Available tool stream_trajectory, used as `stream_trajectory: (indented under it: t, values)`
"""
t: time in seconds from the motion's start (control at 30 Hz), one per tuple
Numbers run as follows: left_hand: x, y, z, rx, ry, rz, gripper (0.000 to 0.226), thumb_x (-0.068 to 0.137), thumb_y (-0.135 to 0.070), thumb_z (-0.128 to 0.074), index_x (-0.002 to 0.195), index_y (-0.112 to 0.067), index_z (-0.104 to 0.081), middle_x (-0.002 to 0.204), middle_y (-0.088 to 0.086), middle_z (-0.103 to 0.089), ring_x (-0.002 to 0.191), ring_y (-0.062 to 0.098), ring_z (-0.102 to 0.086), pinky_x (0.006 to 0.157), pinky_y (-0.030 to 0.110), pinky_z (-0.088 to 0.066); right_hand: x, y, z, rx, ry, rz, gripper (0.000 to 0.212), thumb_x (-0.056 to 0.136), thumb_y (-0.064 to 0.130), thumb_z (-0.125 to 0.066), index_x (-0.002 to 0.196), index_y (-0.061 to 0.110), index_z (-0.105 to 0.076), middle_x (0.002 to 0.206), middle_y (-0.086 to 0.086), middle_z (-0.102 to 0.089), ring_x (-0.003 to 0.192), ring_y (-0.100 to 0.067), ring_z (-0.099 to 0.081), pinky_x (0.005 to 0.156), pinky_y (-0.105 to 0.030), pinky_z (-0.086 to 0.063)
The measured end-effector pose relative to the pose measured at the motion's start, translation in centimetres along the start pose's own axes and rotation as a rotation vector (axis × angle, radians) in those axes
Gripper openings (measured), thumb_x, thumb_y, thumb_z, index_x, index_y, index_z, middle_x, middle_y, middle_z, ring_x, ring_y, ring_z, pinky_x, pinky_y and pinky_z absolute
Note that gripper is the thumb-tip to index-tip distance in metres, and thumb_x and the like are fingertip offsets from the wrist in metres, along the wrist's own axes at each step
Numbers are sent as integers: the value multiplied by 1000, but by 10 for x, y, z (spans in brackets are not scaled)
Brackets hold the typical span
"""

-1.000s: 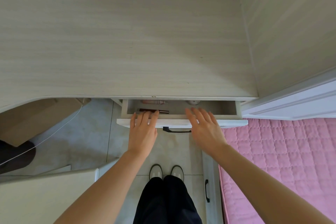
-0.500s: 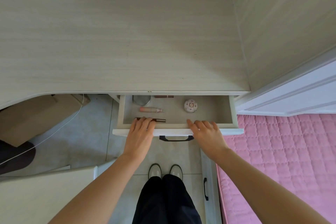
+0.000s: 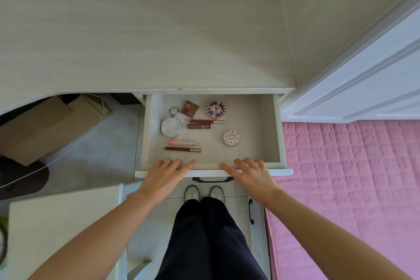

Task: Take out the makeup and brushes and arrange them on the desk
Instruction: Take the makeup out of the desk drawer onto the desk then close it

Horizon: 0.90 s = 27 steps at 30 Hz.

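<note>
Desk top (image 3: pixel 136 29): beyond our left hand (image 3: pixel 163 177) and right hand (image 3: pixel 252 177), we see pale wood-grain, matt and smooth.
Drawer (image 3: pixel 277 134): under our fingers, smooth white-painted wood with a low sheen.
Round compact (image 3: pixel 171 128): ahead of our left hand, shiny metal rim.
Lip tube (image 3: pixel 183 149): nearest our left hand, glossy, metallic cap.
Bedspread (image 3: pixel 352 177): right of our right hand, pink quilted cloth, matt.
Box (image 3: pixel 45 125): left of our left hand, plain brown cardboard.

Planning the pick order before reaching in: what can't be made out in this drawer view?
1. Head view: the back of the drawer runs under the desk edge; anything there, brushes included, is hidden.
2. Head view: print on the dark red tube is too small to read.
3. Head view: the left hand and right hand cover parts of the drawer's front rim.
</note>
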<state>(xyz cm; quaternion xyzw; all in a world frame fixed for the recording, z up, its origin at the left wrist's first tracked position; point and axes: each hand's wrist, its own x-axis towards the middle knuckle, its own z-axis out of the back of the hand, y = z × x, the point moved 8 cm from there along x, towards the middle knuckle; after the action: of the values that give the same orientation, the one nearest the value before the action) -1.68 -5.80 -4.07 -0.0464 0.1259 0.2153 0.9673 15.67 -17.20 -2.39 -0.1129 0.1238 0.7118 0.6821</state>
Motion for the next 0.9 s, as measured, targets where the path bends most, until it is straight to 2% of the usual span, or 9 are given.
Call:
stream_trajectory:
  t: [0.2,0.3,0.43,0.47,0.53,0.6,0.73,0.83,0.9]
  values:
    - [-23,-18,-4,-29,2,-11,92,58,-8,-87,137,-24,-44,95,0,-63,75,22,-60,64,34,-50,-20,13,-13,45,80,15,97,48,9,-84,134,24,-41,101,-6,-65,80,-29,-62,59,-40,-53]
    - [-31,-24,-5,-82,-6,11,86,57,-9,-89,134,-22,-52,96,1,-65,79,23,-63,67,34,-54,-23,14,-19,106,101,-47,81,55,15,-87,126,21,-48,89,2,-66,77,-25,-61,56,-35,-51]
    - [-35,-26,-4,-151,-38,48,69,63,-18,-87,127,-20,-61,99,1,-69,86,24,-66,73,34,-56,-27,16,-20,165,80,-67,65,61,19,-86,120,21,-57,86,5,-67,77,-24,-62,55,-35,-52]
    - [-36,-25,-4,-164,-48,51,59,72,-25,-81,127,-21,-61,100,-1,-68,88,22,-66,74,32,-55,-27,16,-18,177,71,-65,62,63,21,-85,118,21,-58,85,5,-67,76,-24,-62,55,-35,-52]
    - [-37,-22,-1,-167,-51,64,42,91,-41,-51,129,-25,-58,102,-6,-68,91,18,-65,75,30,-54,-27,14,-15,196,56,-62,55,66,29,-84,115,23,-61,86,5,-68,76,-22,-63,55,-34,-53]
    - [-33,-16,0,-185,-23,93,48,94,-47,-31,124,-25,-62,102,-9,-68,92,15,-65,75,29,-54,-25,12,-13,221,66,-54,45,74,39,-77,114,24,-63,92,3,-69,80,-22,-64,58,-35,-54]
    - [-23,-4,-6,-283,63,192,57,94,-50,-20,98,-21,-69,92,-10,-67,83,13,-63,68,32,-52,-15,3,-11,331,91,-105,34,97,40,-44,122,22,-58,116,0,-60,98,-24,-59,74,-38,-52]
    - [-5,10,-4,-306,20,233,48,96,-42,-29,83,-16,-67,86,-6,-62,78,17,-59,59,30,-48,4,-13,-11,377,119,-215,35,100,33,-36,127,20,-52,127,-2,-51,106,-24,-54,77,-36,-50]
    - [11,21,-6,-292,25,247,28,95,-29,-45,87,-13,-68,96,-2,-63,85,20,-60,61,31,-49,21,-23,-10,393,142,-262,35,99,30,-38,129,17,-49,128,-5,-49,107,-26,-54,78,-38,-49]
